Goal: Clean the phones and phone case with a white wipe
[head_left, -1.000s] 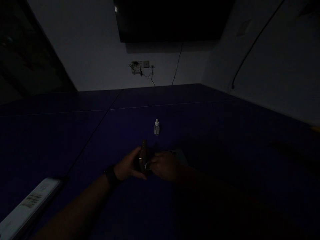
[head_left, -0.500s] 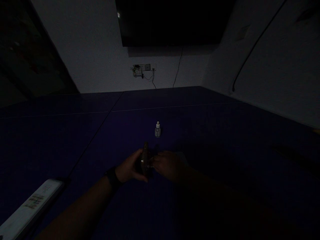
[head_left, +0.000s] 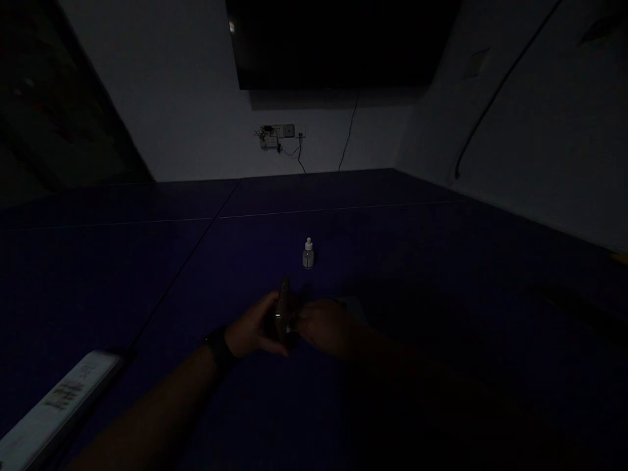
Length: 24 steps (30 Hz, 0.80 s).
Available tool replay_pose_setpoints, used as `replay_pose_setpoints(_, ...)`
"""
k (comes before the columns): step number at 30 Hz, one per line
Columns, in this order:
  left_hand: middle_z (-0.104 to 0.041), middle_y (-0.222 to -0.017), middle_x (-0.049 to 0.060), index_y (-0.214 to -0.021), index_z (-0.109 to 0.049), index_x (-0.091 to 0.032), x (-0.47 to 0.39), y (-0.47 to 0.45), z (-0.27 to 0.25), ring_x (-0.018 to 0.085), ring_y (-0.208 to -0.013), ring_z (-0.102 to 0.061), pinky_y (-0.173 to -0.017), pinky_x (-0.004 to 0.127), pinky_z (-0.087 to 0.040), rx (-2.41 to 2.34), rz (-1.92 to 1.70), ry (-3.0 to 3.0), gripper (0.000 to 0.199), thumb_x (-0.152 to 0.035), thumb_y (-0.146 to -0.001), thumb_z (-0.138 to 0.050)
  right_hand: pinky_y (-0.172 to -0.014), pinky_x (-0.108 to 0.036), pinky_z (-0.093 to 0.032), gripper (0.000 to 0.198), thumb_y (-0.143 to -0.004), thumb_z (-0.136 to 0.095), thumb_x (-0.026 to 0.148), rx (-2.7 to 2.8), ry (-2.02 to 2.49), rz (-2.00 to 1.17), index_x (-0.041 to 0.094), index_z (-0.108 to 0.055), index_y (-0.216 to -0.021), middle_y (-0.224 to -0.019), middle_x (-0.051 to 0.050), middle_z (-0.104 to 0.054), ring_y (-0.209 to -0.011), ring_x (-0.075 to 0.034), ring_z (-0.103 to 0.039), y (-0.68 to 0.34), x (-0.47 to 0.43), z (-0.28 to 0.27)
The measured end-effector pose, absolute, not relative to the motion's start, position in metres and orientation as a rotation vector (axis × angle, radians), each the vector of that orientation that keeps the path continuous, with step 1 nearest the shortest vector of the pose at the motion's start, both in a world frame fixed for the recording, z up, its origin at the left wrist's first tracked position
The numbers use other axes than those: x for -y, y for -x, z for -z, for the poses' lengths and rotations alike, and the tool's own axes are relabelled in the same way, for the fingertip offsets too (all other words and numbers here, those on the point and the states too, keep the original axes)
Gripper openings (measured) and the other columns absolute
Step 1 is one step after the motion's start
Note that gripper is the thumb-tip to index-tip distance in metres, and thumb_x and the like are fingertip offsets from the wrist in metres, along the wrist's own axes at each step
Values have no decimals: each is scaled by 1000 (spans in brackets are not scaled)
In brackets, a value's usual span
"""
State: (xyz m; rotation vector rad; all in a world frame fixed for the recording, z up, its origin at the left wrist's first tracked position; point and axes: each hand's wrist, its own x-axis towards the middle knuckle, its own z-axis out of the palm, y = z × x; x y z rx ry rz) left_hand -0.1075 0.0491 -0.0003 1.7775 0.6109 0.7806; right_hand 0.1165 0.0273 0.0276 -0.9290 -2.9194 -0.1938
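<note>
The view is very dark. My left hand [head_left: 252, 330], with a dark band at the wrist, grips a slim, dark phone-like slab [head_left: 283, 307] that stands on edge, its narrow shiny side towards me. The thumb is on the near end and the fingers are round the far side. My right hand [head_left: 324, 327] is closed against the slab's right face; whatever its fingertips hold is lost in shadow. A pale flat piece [head_left: 354, 306] lies partly hidden behind the right hand. Beyond both hands, a small dropper bottle [head_left: 308, 256] with a white cap stands upright.
A long white box [head_left: 61, 409] with printed marks lies at the lower left of the dark blue surface [head_left: 275, 235]. Seams cross this surface. On the back wall are power sockets [head_left: 279, 133] with cords, below a large black screen [head_left: 338, 46].
My right fingers have shifted slightly along the slab's face, and the pale bit seen at their tips is now dimmer. The left hand keeps its hold. The picture has darkened a little.
</note>
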Motion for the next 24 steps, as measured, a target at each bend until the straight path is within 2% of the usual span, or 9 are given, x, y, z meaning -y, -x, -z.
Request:
replay_pose_setpoints(3, -62, -120, 8, -130, -52, -24, -49, 108, 1, 32, -116, -55, -103, 46, -40, -611, -793, -1788, 94, -45, -51, -98, -63, -28, -42, 18, -94, -57, 15, 3009, 827, 134, 18, -72, -87, -93, -5, -75, -81, -18, -66, -116, -26, -33)
replay_pose_setpoints(10, -61, -123, 9, -132, -50, -25, -50, 108, 1, 32, -117, -54, -103, 46, -38, -615, -776, -1805, 95, -46, -52, -97, -66, -32, -45, 19, -95, -52, 14, 2892, 1029, 163, 17, -71, -94, -95, -8, -74, -82, -21, -68, -116, -28, -28)
replay_pose_setpoints(14, -62, -120, 8, -129, -52, -25, -51, 108, 1, 32, -115, -56, -102, 46, -40, -619, -760, -1810, 93, -48, -51, -97, -69, -30, -45, 14, -91, -58, 17, 2972, 837, 96, 18, -72, -86, -92, -6, -76, -83, -20, -68, -116, -27, -31)
replay_pose_setpoints(17, -62, -119, 8, -131, -51, -24, -48, 108, 1, 32, -115, -57, -103, 48, -41, -639, -787, -1792, 96, -51, -50, -97, -69, -30, -44, 13, -90, -60, 20, 2967, 719, 72, 19, -72, -89, -93, -5, -77, -84, -19, -68, -119, -24, -37)
replay_pose_setpoints(19, -62, -121, 9, -134, -50, -24, -45, 107, -1, 33, -115, -57, -102, 49, -43, -655, -818, -1761, 98, -54, -53, -95, -69, -30, -43, 11, -89, -63, 26, 2936, 705, 66, 19, -72, -92, -94, -4, -77, -85, -20, -69, -120, -22, -38)
replay_pose_setpoints(22, -62, -122, 10, -138, -47, -22, -42, 105, -6, 33, -112, -59, -99, 48, -46, -665, -852, -1716, 98, -61, -59, -90, -68, -30, -42, 24, -86, -69, 40, 2876, 663, 61, 19, -71, -98, -92, -4, -76, -85, -21, -69, -120, -20, -38)
replay_pose_setpoints(24, -64, -119, 11, -137, -48, -21, -40, 103, -9, 32, -111, -60, -99, 48, -47, -660, -849, -1720, 95, -68, -63, -84, -67, -30, -42, 24, -89, -67, 42, 2812, 658, 75, 19, -71, -95, -89, -4, -76, -83, -20, -69, -118, -18, -36)
